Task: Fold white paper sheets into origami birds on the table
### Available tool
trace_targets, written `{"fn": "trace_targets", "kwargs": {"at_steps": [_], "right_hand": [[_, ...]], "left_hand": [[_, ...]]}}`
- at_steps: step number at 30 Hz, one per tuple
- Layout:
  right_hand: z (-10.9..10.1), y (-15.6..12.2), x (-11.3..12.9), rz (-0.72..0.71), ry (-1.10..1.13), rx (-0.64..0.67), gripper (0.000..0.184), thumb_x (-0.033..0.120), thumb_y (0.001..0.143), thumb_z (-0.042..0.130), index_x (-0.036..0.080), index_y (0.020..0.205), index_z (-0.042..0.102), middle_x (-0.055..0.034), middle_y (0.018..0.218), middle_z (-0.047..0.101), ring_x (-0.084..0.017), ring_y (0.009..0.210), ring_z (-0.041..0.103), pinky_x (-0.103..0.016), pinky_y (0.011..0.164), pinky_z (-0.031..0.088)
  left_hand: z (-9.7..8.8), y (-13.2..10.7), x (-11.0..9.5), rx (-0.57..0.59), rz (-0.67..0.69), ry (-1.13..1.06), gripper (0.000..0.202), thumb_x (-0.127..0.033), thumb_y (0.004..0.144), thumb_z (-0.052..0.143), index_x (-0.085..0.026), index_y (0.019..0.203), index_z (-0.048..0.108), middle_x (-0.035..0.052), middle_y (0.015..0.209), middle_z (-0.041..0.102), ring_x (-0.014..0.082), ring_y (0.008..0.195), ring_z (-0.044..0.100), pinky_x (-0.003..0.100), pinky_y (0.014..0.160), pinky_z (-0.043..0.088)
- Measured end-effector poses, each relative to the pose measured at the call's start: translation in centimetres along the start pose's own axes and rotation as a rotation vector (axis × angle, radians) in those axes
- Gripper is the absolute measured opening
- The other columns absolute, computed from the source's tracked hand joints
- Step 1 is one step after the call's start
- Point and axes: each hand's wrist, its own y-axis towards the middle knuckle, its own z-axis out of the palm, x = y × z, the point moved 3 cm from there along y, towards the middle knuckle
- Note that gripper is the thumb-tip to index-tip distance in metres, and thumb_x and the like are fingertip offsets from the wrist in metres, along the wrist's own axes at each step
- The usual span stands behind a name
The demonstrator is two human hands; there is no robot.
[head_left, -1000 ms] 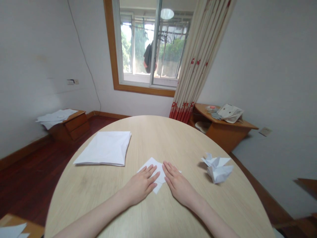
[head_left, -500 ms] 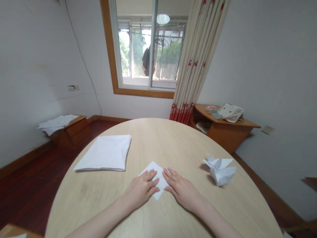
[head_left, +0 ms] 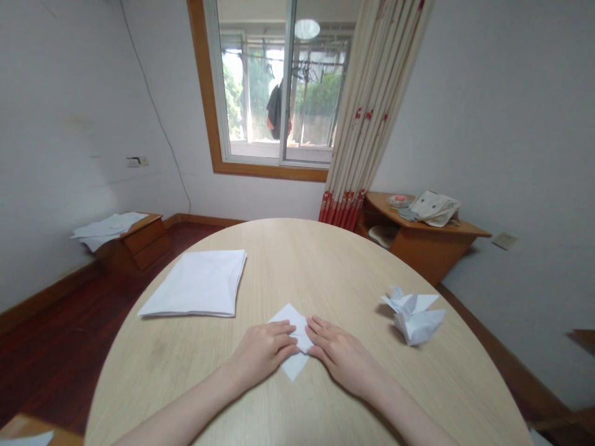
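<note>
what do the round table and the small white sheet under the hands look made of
The round table looks like pale wood or wood-look laminate, matte: fine straight grain lines, hardly any glare. The small white sheet under the left hand and right hand looks like thin plain paper: crisp corners, lying flat.

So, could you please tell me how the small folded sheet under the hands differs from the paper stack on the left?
The folded sheet is small and sits cornerwise like a diamond; the paper stack is much larger and thicker. The left hand and right hand press on the sheet, while the stack lies untouched, farther away. Both are white and rest flat on the round table.
</note>
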Motion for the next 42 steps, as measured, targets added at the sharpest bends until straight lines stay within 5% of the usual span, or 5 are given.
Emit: {"fn": "trace_targets", "kwargs": {"at_steps": [9, 29, 42], "right_hand": [[-0.5, -0.1, 0.9, -0.047, 0.022, -0.086, 0.036, 0.026, 0.097, 0.042, 0.015, 0.128, 0.057, -0.0117, 0.135, 0.055, -0.026, 0.125, 0.048, -0.044, 0.107, 0.039], [-0.3, 0.1, 0.3, -0.089, 0.072, -0.17, 0.021, 0.02, 0.095, 0.046, 0.017, 0.108, 0.063, -0.0098, 0.124, 0.062, -0.023, 0.11, 0.054, -0.041, 0.096, 0.047], [1.0, 0.4, 0.4, 0.052, 0.138, -0.264, 0.015, 0.014, 0.09, 0.044, 0.018, 0.1, 0.055, -0.0115, 0.117, 0.059, -0.025, 0.109, 0.052, -0.045, 0.092, 0.042]], "left_hand": [[-0.4, 0.4, -0.3, -0.057, 0.036, 0.011, 0.023, -0.03, 0.096, 0.05, -0.021, 0.09, 0.07, 0.0026, 0.102, 0.072, 0.0204, 0.097, 0.066, 0.035, 0.086, 0.052], [-0.3, 0.8, -0.9, 0.06, -0.091, 0.078, 0.001, -0.02, 0.092, 0.056, -0.02, 0.092, 0.056, 0.0014, 0.093, 0.065, 0.0194, 0.09, 0.058, 0.031, 0.076, 0.043], [-0.2, 0.9, -1.1, 0.051, -0.102, 0.103, 0.008, -0.023, 0.095, 0.05, -0.02, 0.091, 0.056, 0.0024, 0.092, 0.064, 0.0196, 0.088, 0.059, 0.031, 0.075, 0.043]]}}
